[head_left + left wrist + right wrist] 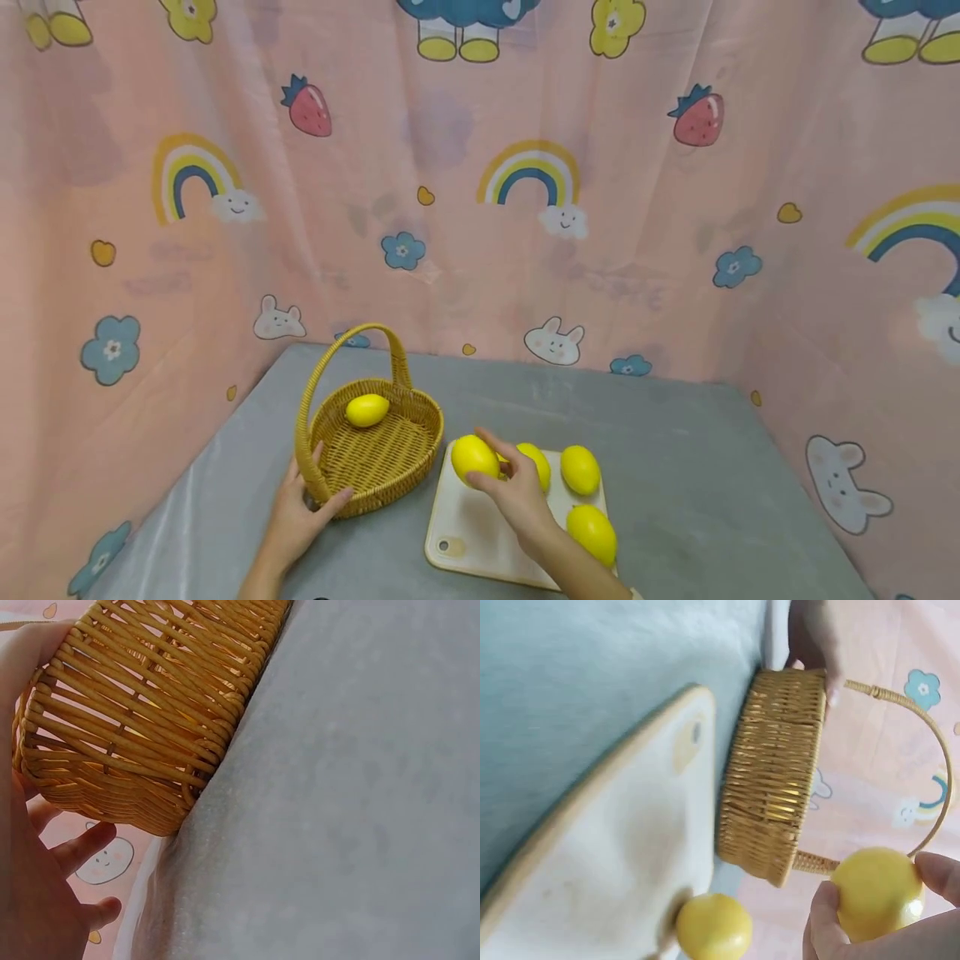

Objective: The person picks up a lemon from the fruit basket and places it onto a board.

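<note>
Gray table [690,483]: right hand [517,492] pinches one lemon [472,457] at its ten o'clock; left hand [295,513] grips the wicker basket [375,462] at eight; second lemon [367,411] lies inside at eleven.

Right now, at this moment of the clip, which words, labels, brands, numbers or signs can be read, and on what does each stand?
None can be read.
Pink curtain: faint marks, perhaps lettering, too blurred to make out; the clear prints are pictures.
Basket, lemons, cutting board: no lettering shows.
</note>
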{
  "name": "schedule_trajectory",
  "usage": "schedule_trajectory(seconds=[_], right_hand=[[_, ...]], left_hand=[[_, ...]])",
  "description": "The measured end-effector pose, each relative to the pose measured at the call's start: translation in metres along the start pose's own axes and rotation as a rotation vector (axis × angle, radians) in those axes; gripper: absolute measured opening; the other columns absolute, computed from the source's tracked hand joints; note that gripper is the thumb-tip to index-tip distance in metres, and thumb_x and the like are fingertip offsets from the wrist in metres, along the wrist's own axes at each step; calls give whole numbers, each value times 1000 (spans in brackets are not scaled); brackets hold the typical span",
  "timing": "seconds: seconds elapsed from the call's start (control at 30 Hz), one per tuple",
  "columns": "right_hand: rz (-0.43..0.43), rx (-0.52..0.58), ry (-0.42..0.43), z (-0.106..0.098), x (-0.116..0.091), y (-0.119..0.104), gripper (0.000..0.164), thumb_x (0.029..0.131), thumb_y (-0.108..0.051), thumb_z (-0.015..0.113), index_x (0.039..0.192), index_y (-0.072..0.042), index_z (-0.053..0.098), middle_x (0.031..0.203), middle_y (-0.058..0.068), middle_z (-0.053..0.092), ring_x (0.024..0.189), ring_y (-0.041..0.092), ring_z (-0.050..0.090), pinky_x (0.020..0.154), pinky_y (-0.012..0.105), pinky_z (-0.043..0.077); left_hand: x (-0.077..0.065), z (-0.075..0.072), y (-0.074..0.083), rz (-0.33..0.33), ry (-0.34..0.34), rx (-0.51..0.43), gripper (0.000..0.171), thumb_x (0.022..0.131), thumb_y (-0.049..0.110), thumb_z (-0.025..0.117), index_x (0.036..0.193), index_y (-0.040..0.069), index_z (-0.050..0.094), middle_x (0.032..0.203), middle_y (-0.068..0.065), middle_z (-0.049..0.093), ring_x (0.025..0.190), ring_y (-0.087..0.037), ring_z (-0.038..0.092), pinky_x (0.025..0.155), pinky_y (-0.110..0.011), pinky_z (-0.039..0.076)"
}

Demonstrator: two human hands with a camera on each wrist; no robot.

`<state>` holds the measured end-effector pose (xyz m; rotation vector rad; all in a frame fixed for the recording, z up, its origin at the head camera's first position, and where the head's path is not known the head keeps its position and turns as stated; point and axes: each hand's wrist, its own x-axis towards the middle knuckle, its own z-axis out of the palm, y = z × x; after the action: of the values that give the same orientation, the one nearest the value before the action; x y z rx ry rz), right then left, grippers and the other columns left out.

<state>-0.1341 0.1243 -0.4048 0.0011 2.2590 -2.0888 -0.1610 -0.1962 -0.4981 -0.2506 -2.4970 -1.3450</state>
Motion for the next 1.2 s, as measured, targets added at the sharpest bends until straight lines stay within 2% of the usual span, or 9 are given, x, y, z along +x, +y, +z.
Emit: schedule_trajectory(seconds=[0.2, 0.37, 0.53, 0.7, 0.93, 1.07, 1.2], right_hand=[[91, -73, 14, -22, -21, 17, 62, 79, 1, 76, 138, -3, 57, 146, 20, 47, 111, 31, 53, 85, 39, 52], [109, -111, 34, -35, -32, 36, 63, 78, 3, 77, 138, 1, 55, 137, 22, 53, 104, 30, 54, 82, 39, 50], [125, -201, 46, -39, -37, 53, 62, 78, 2, 79, 135, 1, 57, 135, 24, 52, 109, 38, 54, 87, 47, 50], [162, -268, 76, -40, -39, 59, 60, 77, 2, 80, 134, 0, 60, 138, 27, 51, 110, 44, 54, 90, 54, 48], [116, -301, 76, -43, -42, 66, 59, 74, 5, 78, 131, 1, 61, 132, 22, 58, 111, 41, 54, 92, 55, 46], [26, -310, 57, -44, -45, 70, 59, 71, 9, 76, 128, 4, 62, 129, 21, 61, 118, 40, 54, 95, 56, 45], [-73, -365, 31, -44, -49, 72, 59, 69, 10, 73, 126, 2, 63, 130, 21, 60, 124, 43, 52, 101, 59, 42]], left_hand=[[0, 1, 0, -5, -1, 9, 85, 85, 24, 80, 150, -7, 35, 159, -26, 22, 141, -51, 24, 104, -73, 26], [3, -2, 2, -18, -19, -9, 86, 86, 24, 79, 152, -6, 33, 161, -24, 18, 144, -51, 19, 105, -74, 23], [3, -2, 1, -17, -20, -4, 87, 85, 25, 79, 152, -6, 33, 161, -24, 16, 144, -51, 18, 104, -75, 23], [3, 0, 2, -15, -22, -7, 87, 86, 24, 79, 152, -6, 33, 161, -24, 16, 144, -51, 19, 104, -74, 24], [2, -1, 3, -37, -28, -12, 87, 86, 25, 79, 153, -5, 32, 162, -24, 15, 144, -51, 17, 104, -75, 23], [1, -1, 4, -39, -24, -11, 87, 86, 27, 79, 152, -6, 33, 162, -25, 15, 145, -50, 17, 104, -75, 23], [1, 0, 5, -41, -26, -13, 87, 86, 27, 79, 152, -7, 33, 161, -25, 15, 144, -51, 17, 104, -74, 23]])
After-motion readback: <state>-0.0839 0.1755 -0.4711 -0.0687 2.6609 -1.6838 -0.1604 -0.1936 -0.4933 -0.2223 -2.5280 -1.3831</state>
